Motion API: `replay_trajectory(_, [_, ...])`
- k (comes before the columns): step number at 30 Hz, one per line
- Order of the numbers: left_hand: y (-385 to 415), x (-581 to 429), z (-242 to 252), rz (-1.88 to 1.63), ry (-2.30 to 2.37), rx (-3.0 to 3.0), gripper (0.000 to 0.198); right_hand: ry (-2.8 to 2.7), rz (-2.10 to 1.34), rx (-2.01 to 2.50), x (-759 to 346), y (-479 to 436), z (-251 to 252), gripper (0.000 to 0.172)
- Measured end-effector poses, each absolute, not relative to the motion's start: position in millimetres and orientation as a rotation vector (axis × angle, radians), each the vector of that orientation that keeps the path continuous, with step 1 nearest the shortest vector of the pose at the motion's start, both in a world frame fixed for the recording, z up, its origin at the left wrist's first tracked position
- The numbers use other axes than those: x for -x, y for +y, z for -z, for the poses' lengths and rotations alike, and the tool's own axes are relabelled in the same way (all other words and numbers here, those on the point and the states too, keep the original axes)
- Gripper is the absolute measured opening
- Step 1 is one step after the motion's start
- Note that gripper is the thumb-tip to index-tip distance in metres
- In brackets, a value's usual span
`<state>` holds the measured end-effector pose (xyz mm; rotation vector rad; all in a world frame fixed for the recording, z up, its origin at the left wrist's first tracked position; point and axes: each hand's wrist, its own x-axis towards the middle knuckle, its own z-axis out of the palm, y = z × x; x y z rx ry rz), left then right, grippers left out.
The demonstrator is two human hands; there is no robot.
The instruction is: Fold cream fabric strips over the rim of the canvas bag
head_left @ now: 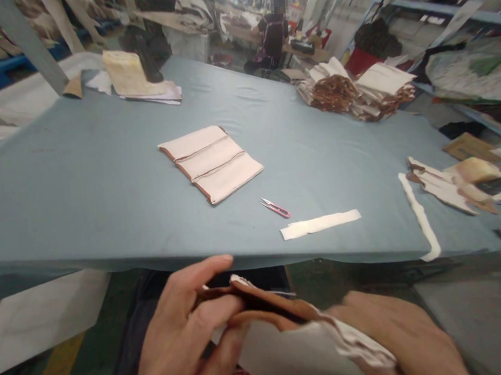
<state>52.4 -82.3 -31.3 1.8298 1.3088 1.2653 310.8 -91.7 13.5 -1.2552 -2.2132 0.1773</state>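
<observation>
Close to my body, in front of the table's near edge, I hold a cream fabric piece with brown lining [284,346]. My left hand [192,331] pinches its left end between thumb and fingers, and its index finger stretches above the edge. On the other end, my right hand [396,332] is closed over the cloth; its fingertips are hidden by the folds. Between the hands the brown edges gape apart. On the table lie a flat cream panel with brown edging [214,164], small thread snips with pink handles [276,208] and a white fabric strip [320,225].
A blue-grey cloth covers the table [118,215]. Stacked cream and brown pieces [355,89] stand at its far right. A yellowish block [123,73] sits far left. Another white strip [420,217] and fabric pieces [445,186] lie right. A person [274,38] sits beyond.
</observation>
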Motion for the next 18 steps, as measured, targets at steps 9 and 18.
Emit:
replay_trajectory(9, [-60, -43, 36, -1.202, 1.140, -1.904, 0.014, -2.396, -0.193, 1.165, -271, -69, 9, 0.043])
replay_trajectory(18, [-55, -19, 47, -0.576, 1.101, -1.330, 0.027, -2.398, -0.544, 1.211, -253, -72, 61, 0.040])
